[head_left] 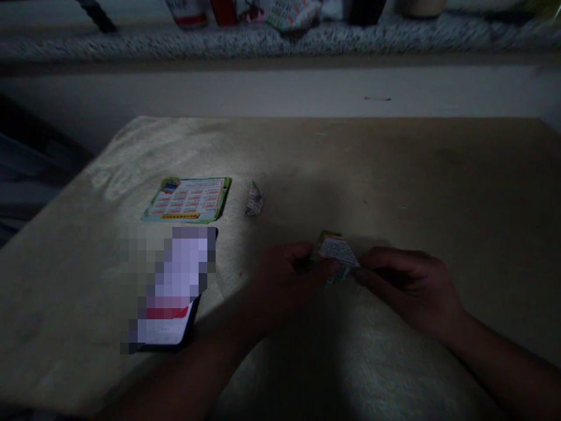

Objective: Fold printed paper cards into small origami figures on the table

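Note:
My left hand [298,272] is closed on a small piece of folded printed paper [337,250], green-edged with lines of text, its thumb lying across the lower part. On the other side, my right hand [407,280] pinches the paper's right corner between thumb and fingertips. Both hands are just above the table, right of its middle. A small folded paper piece [254,200] with similar print lies farther back, to the left. Beside it is a stack of printed cards [188,200] with a calendar-like grid and green borders.
A phone [179,286] with a lit, blurred-out screen lies on the table [394,169], left of my left forearm. Behind the table runs a speckled stone ledge [131,49], holding a crumpled printed bag [293,13], a red item [224,11] and other containers.

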`<action>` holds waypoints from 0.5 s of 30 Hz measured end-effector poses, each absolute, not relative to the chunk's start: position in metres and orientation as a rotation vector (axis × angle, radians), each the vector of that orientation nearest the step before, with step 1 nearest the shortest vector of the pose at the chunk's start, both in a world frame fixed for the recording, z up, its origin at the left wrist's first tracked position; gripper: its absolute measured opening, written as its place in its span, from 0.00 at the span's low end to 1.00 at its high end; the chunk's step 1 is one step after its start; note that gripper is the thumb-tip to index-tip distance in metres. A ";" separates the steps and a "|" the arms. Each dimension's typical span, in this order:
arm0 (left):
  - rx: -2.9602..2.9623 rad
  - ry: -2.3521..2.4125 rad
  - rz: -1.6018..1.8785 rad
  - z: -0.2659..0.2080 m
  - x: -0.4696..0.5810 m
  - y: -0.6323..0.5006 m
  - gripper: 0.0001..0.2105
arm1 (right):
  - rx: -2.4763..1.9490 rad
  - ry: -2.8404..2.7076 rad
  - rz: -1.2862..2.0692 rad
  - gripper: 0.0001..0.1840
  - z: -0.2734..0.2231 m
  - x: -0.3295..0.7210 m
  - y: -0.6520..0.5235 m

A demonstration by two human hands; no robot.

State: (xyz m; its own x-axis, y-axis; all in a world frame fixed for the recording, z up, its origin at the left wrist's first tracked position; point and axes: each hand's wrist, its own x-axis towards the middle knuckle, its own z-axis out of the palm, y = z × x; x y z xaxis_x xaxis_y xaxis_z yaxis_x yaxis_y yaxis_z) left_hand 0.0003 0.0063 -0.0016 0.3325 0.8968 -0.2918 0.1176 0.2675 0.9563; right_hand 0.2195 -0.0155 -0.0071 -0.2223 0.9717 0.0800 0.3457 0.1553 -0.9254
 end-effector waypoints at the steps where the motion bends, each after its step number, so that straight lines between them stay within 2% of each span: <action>1: 1.184 1.096 0.715 -0.001 0.000 0.006 0.11 | -1.273 -1.664 1.099 0.08 -0.007 0.220 -0.016; 9: 0.997 0.898 0.749 0.002 0.000 0.006 0.08 | -1.195 -1.406 1.425 0.11 -0.004 0.220 -0.015; 15: 0.917 0.839 0.703 -0.003 -0.001 0.007 0.09 | -1.176 -1.365 1.544 0.12 -0.004 0.222 -0.015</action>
